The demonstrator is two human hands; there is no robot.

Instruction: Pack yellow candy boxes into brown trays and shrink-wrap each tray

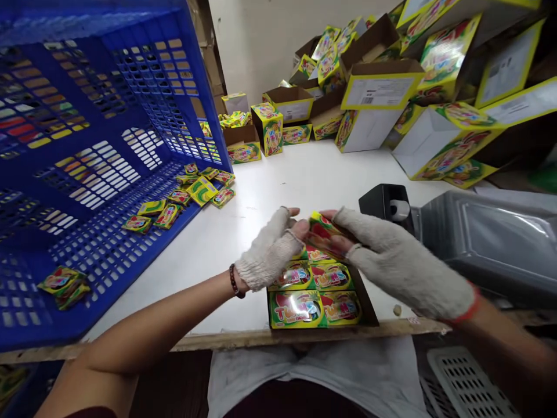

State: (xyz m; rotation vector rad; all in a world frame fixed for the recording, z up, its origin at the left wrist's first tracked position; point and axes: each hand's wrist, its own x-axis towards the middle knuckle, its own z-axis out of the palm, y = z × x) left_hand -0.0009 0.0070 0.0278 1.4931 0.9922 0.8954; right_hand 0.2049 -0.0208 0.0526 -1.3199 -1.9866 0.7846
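Observation:
My right hand (pixel 387 249), in a pale knitted glove with bare fingertips, grips a small green, yellow and red packet (pixel 321 232) between thumb and fingers. The packet is tilted above a shallow brown cardboard box (pixel 369 310) at the table's front edge. Inside that box lie several flat packets (pixel 298 307) printed "TWINS", side by side in rows. My left hand (pixel 274 247), gloved the same way, is just left of the held packet, thumb and fingers apart. Its thumb tip comes close to the packet; I cannot tell whether they touch. Both hands partly cover the box's far end.
A blue plastic crate (pixel 187 69) lies on its side at the left, with loose packets (pixel 167 215) spilling onto the white table (pixel 278 180). Printed cartons (pixel 378 87) are piled along the back and right. A black tape dispenser (pixel 385 203) and grey plastic bin (pixel 500 226) stand at the right.

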